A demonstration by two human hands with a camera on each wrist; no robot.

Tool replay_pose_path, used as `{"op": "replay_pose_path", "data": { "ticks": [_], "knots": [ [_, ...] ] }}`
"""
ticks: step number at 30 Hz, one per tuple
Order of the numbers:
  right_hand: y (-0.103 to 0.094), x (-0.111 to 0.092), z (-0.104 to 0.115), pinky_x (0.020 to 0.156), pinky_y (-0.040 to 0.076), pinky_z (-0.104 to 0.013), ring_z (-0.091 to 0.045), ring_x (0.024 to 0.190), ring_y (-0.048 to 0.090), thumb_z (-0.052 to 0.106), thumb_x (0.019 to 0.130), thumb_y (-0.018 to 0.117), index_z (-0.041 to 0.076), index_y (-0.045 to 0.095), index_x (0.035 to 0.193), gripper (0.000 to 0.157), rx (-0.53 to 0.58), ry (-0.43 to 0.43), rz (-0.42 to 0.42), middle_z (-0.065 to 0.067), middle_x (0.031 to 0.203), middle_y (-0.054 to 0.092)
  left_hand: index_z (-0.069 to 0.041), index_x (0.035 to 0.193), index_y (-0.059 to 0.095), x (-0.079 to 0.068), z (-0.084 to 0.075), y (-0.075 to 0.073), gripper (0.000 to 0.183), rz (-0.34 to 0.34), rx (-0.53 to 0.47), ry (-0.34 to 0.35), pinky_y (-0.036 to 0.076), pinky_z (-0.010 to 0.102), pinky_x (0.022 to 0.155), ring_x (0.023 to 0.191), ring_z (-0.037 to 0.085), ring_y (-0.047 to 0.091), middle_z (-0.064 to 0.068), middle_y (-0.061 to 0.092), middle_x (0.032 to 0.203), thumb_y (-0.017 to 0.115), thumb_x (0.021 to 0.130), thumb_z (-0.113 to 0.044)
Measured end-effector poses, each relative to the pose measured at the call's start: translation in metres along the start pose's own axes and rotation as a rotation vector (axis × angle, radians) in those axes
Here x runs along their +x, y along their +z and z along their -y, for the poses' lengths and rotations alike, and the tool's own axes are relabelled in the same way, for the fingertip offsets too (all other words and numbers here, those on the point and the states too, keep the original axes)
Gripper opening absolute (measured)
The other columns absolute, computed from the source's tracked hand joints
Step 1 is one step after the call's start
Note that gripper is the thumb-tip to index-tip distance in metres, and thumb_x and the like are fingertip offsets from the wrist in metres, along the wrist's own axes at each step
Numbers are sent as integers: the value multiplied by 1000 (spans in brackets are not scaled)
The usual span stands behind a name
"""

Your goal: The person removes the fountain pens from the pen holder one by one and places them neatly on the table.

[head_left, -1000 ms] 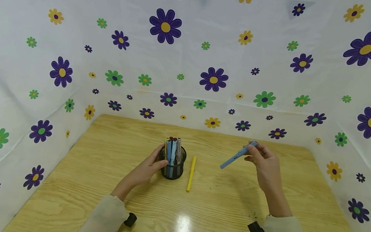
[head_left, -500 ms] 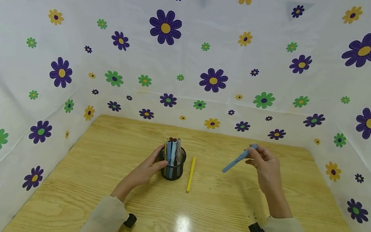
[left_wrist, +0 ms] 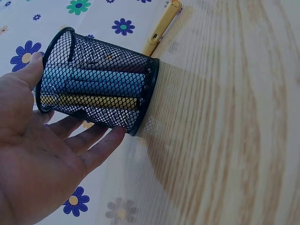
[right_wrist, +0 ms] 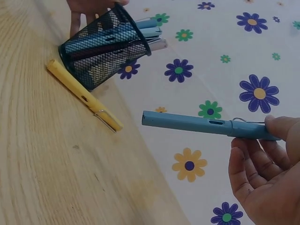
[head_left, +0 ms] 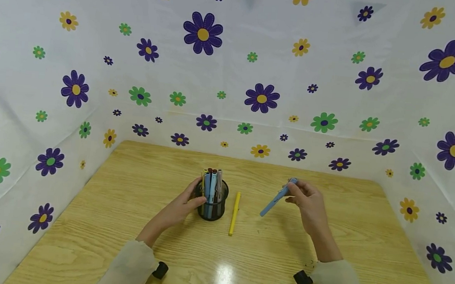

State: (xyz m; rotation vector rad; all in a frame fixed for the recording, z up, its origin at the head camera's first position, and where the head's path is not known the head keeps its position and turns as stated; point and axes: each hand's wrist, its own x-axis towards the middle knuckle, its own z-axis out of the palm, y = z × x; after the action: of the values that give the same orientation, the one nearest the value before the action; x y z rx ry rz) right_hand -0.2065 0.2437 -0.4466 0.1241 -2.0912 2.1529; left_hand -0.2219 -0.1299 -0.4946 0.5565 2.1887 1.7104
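Note:
A black mesh pen holder [head_left: 216,211] stands upright on the table with several pens in it, blue, yellow, dark and greyish. My left hand [head_left: 181,205] grips its left side, thumb at the rim and fingers along the mesh, as the left wrist view shows. To the right, my right hand [head_left: 310,205] pinches a blue fountain pen [right_wrist: 187,123] by its capped end, near the metal clip. That pen slants down to the left, above the table. Between holder and right hand lies a yellow fountain pen [head_left: 234,215], its clip visible in the right wrist view.
The wooden table [head_left: 127,178] is enclosed at the back and sides by a white flower-print cloth [head_left: 225,69]. Small dark specks [head_left: 309,263] lie near the right wrist. A black wrist device [head_left: 160,270] sits by the left sleeve, another black device [head_left: 303,279] by the right.
My right hand has moved left with the blue fountain pen, whose lower end now hangs lower and steeper. The left hand, the pen holder and the yellow pen have stayed put.

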Motion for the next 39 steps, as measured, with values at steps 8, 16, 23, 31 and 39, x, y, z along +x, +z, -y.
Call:
{"op": "replay_pose_path", "data": {
  "ticks": [8, 16, 23, 31, 39],
  "knots": [
    [11, 2, -16, 80, 58, -32, -15, 87, 70, 19, 105, 65, -9, 64, 117, 31, -11, 30, 60, -3, 97, 72, -17, 168, 4, 0, 0, 0, 72, 5, -1, 9, 25, 57, 120, 155, 38, 18, 21, 14, 169, 49, 112, -28],
    [22, 1, -26, 82, 58, -35, -17, 91, 69, 19, 105, 64, -10, 63, 121, 33, -29, 56, 105, -11, 102, 71, -16, 167, 4, -1, 1, 1, 72, 5, -3, 5, 25, 57, 120, 155, 39, 17, 22, 13, 169, 49, 112, -27],
    [29, 2, -29, 82, 59, -37, -17, 91, 70, 19, 105, 65, -10, 63, 121, 33, -38, 82, 111, -15, 104, 71, -17, 168, 4, -2, -1, 1, 72, -1, -10, -2, 25, 57, 120, 154, 39, 18, 21, 14, 169, 48, 112, -28],
    [33, 1, -34, 83, 59, -40, -17, 91, 70, 17, 105, 64, -12, 62, 122, 34, -34, 103, 117, -13, 103, 72, -18, 168, 4, -1, 0, 2, 72, 5, -16, -2, 25, 57, 120, 155, 39, 17, 20, 13, 170, 49, 112, -29],
    [37, 1, -36, 86, 58, -42, -16, 91, 69, 18, 106, 63, -16, 57, 128, 41, -37, 139, 138, -12, 106, 72, -17, 168, 3, -1, -1, 2, 72, 1, -7, -2, 25, 57, 120, 155, 39, 18, 21, 13, 169, 48, 112, -28]
  ]
}}
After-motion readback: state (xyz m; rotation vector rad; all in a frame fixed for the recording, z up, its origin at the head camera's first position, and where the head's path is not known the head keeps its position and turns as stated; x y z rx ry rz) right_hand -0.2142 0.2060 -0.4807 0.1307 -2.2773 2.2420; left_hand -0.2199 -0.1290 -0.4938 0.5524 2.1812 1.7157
